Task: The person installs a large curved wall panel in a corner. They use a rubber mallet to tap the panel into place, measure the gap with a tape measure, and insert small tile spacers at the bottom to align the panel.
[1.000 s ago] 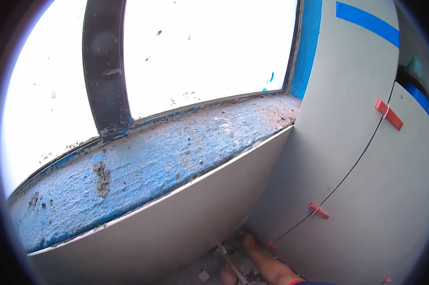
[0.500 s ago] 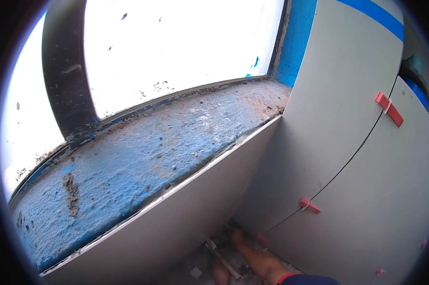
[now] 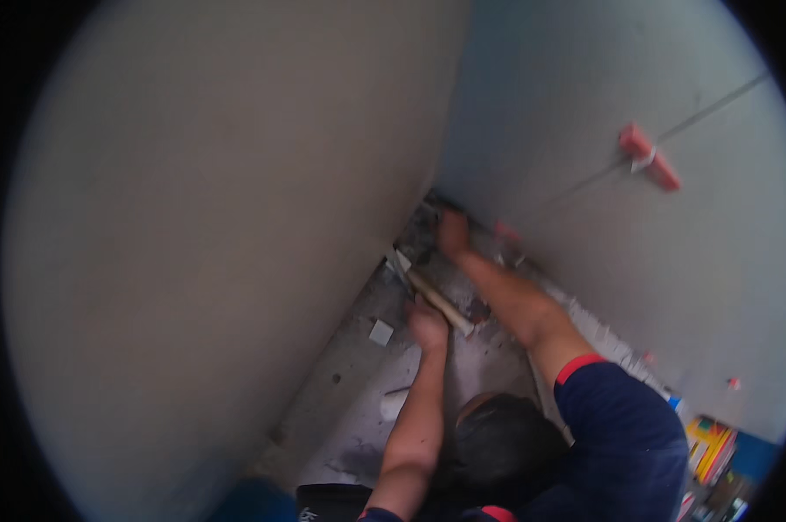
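My left hand (image 3: pixel 428 324) is low over the floor, its fingers closed around what looks like a thin grey bar (image 3: pixel 402 268) that points to the foot of the left panel. Right beside it lies a pale, wood-coloured stick (image 3: pixel 443 303), shaped like a tool handle. My right hand (image 3: pixel 452 233) reaches deeper, into the dark corner where the two large grey panels meet the floor; its fingers are blurred and partly hidden. The left panel (image 3: pixel 236 191) and right panel (image 3: pixel 567 104) stand upright around both hands.
A red wedge clip (image 3: pixel 650 158) sits across the right panel's joint. A small white square tile (image 3: pixel 381 332) and a white cylindrical thing (image 3: pixel 395 404) lie on the grey floor (image 3: pixel 323 418). A dark rounded form (image 3: pixel 506 439) is between my arms. A yellow-red box (image 3: pixel 712 448) stands lower right.
My view has dropped from the window and blue sill to the floor corner. Both forearms now show fully. My right hand still reaches into the corner, my left stays beside the stick.
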`<state>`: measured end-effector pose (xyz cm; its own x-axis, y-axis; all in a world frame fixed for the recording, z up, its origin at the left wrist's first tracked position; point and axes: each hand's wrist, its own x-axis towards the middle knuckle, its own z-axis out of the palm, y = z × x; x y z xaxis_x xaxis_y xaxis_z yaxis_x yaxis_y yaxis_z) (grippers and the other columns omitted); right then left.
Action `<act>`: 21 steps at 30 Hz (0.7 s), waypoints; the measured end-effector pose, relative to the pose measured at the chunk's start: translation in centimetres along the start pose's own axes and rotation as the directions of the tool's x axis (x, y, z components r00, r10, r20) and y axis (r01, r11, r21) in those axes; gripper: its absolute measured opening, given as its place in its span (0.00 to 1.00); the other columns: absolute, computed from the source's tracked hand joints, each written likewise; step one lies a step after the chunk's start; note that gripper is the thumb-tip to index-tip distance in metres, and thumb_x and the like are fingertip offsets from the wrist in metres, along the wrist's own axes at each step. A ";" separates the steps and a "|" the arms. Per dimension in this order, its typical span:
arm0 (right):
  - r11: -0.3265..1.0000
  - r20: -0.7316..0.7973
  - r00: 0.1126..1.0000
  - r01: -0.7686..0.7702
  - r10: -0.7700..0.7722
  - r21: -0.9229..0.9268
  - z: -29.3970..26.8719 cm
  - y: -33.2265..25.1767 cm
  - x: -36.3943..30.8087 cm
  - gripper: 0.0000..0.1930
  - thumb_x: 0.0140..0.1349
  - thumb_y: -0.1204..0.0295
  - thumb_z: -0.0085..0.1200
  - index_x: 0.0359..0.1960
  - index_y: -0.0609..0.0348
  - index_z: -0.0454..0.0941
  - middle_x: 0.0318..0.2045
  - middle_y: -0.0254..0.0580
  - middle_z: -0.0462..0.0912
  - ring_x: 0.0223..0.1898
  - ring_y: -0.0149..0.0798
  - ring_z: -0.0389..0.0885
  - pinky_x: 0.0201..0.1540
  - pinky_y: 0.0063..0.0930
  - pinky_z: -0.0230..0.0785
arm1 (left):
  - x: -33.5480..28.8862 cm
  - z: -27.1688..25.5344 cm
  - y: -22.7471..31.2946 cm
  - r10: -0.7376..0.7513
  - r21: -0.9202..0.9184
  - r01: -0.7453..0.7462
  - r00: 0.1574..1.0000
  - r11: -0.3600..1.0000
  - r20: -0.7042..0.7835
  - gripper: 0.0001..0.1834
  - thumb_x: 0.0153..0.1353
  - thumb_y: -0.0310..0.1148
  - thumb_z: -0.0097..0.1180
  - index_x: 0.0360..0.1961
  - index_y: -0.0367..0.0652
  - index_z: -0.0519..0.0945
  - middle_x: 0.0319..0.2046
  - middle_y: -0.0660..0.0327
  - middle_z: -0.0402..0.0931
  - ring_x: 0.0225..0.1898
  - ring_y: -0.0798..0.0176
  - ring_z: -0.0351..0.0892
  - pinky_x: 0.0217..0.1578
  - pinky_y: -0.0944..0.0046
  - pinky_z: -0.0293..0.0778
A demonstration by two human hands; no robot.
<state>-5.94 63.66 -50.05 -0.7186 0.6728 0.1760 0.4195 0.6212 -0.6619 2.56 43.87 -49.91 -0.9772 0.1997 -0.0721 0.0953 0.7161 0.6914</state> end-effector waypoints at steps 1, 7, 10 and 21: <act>0.999 0.018 0.999 -0.039 0.039 0.029 -1.0 -2.8 0.1 0.12 0.60 0.69 0.60 0.42 0.64 0.82 0.38 0.64 0.83 0.44 0.65 0.81 0.49 0.54 0.72 | 0.1 -0.3 -0.6 0.176 0.016 -0.175 0.972 0.984 -0.158 0.14 0.73 0.35 0.47 0.43 0.32 0.75 0.36 0.33 0.79 0.39 0.32 0.80 0.36 0.41 0.75; 0.989 0.002 0.990 -0.143 0.143 0.036 -4.8 -1.8 0.2 0.12 0.62 0.67 0.59 0.39 0.65 0.81 0.36 0.66 0.83 0.42 0.68 0.81 0.48 0.56 0.73 | -1.6 -1.4 4.3 -0.045 -0.152 0.045 0.999 0.987 0.007 0.20 0.77 0.41 0.42 0.40 0.30 0.71 0.33 0.29 0.76 0.38 0.24 0.75 0.37 0.37 0.69; 0.987 0.003 0.987 -0.158 0.158 0.028 -4.6 -0.2 -0.2 0.12 0.64 0.67 0.58 0.40 0.65 0.80 0.35 0.67 0.83 0.41 0.68 0.81 0.47 0.57 0.73 | -2.0 -1.5 5.2 -0.063 -0.113 0.068 0.997 0.991 0.047 0.19 0.76 0.42 0.42 0.39 0.33 0.69 0.31 0.30 0.78 0.36 0.25 0.77 0.36 0.34 0.70; 0.995 0.038 0.994 -0.098 0.099 -0.028 -3.8 -2.0 -0.4 0.10 0.62 0.71 0.54 0.38 0.67 0.76 0.33 0.66 0.84 0.38 0.66 0.84 0.44 0.57 0.76 | -1.8 -2.0 4.9 -0.122 -0.080 0.127 0.990 0.989 0.067 0.18 0.76 0.41 0.41 0.43 0.31 0.68 0.33 0.29 0.78 0.39 0.24 0.76 0.39 0.34 0.70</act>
<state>-4.43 63.68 -46.04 -0.6940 0.7153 0.0818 0.5031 0.5632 -0.6555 4.43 45.61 -44.94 -0.9667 0.1549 -0.2037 -0.0454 0.6796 0.7322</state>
